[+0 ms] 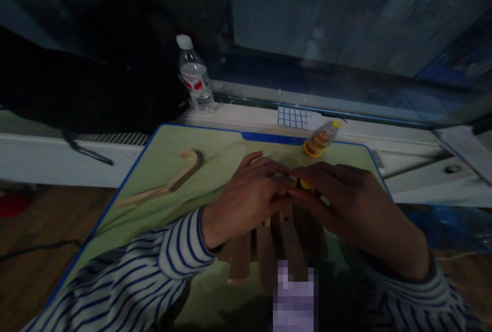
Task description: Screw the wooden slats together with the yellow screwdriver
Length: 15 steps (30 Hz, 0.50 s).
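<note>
My left hand [246, 196] and my right hand [346, 204] meet over the middle of a green mat [161, 142]. Both are closed in a pinch around a small yellow object [303, 183], which shows only partly between the fingertips. Under my hands lie several wooden slats [265, 250], side by side and partly hidden by my wrists. Both arms wear blue-and-white striped sleeves.
A curved wooden piece [169, 178] lies on the mat's left half. A yellow-capped container [321, 138] lies on its side at the mat's far edge. A plastic water bottle [195, 76] stands on the white ledge behind, beside a blue grid card [294, 117]. Wooden floor lies to the left.
</note>
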Motion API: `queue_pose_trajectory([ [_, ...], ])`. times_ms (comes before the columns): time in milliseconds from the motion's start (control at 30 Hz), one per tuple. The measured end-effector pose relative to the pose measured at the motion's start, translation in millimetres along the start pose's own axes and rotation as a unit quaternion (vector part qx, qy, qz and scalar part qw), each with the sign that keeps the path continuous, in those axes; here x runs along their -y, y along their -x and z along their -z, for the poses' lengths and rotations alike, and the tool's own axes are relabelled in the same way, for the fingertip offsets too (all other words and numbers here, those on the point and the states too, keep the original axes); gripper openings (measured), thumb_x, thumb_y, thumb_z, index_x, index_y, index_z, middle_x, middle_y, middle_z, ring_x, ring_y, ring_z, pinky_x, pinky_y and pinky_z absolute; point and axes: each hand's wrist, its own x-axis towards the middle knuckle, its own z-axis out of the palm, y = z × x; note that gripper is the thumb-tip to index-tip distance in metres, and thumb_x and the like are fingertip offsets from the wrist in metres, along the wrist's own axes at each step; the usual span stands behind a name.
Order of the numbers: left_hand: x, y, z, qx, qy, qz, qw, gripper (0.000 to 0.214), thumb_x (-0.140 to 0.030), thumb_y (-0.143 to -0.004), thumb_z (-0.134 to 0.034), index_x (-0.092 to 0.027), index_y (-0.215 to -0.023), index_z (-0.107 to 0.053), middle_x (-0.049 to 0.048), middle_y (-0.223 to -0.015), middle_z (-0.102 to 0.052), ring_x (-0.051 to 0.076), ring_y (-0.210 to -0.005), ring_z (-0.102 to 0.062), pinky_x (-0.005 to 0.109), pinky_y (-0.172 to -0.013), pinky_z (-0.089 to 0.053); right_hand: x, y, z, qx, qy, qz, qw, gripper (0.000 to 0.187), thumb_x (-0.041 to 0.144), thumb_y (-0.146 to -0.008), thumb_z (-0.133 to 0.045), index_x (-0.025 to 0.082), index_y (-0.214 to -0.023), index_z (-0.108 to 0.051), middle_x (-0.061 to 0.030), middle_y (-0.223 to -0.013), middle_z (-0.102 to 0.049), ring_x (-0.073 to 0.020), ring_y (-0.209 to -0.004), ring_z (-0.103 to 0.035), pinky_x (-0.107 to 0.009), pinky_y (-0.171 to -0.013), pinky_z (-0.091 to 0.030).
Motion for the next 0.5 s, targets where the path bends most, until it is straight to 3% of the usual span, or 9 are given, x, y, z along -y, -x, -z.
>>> queue_pose_trajectory([
  [100, 0.2, -1.1, 1.6, 0.009, 0.002, 0.001, 1.0, 0.015, -0.034, -0.087, -0.065, -0.023, -0.096, -0.07, 0.0026, -0.108, -0.067, 0.022, -0.106, -0.058, 0.05, -0.104, -0.029, -2.4, 3.3, 2.6, -0.007, -0.015, 0.006, 1.0, 0.037, 0.031, -0.094, -0.051, 0.015, -0.127, -0.052, -0.011, -0.117, -0.068, -0.0213, -0.097, -0.067, -0.037, -0.08, -0.057],
  [233, 0.8, -2.8, 5.9, 0.031, 0.008, -0.004, 0.999, 0.015, -0.032, -0.086, -0.065, -0.023, -0.098, -0.069, 0.0018, -0.108, -0.066, 0.022, -0.105, -0.057, 0.044, -0.1, -0.033, -5.4, 7.8, 5.9, 0.011, -0.061, 0.033, 0.998, 0.045, 0.016, -0.092, -0.052, 0.018, -0.137, -0.045, -0.0067, -0.135, -0.058, -0.0166, -0.115, -0.059, -0.033, -0.095, -0.052],
  [367, 1.0, -3.0, 8.0, 0.052, 0.002, -0.011, 0.999, 0.015, -0.032, -0.09, -0.061, -0.021, -0.096, -0.068, 0.003, -0.105, -0.066, 0.021, -0.103, -0.056, 0.041, -0.097, -0.035, -5.7, 7.6, 4.8, 0.007, -0.064, 0.035, 0.997, 0.046, 0.01, -0.089, -0.055, 0.019, -0.134, -0.047, -0.005, -0.13, -0.062, -0.0161, -0.109, -0.063, -0.032, -0.092, -0.054],
  [500, 2.5, -1.5, 7.8, 0.065, 0.001, -0.016, 0.998, 0.016, -0.031, -0.093, -0.056, -0.021, -0.1, -0.067, 0.0031, -0.11, -0.065, 0.02, -0.105, -0.056, 0.04, -0.098, -0.035, -2.6, 4.7, 3.8, -0.005, -0.047, 0.025, 0.999, 0.035, 0.015, -0.091, -0.055, 0.019, -0.125, -0.053, -0.0048, -0.118, -0.068, -0.0183, -0.096, -0.068, -0.035, -0.084, -0.058],
])
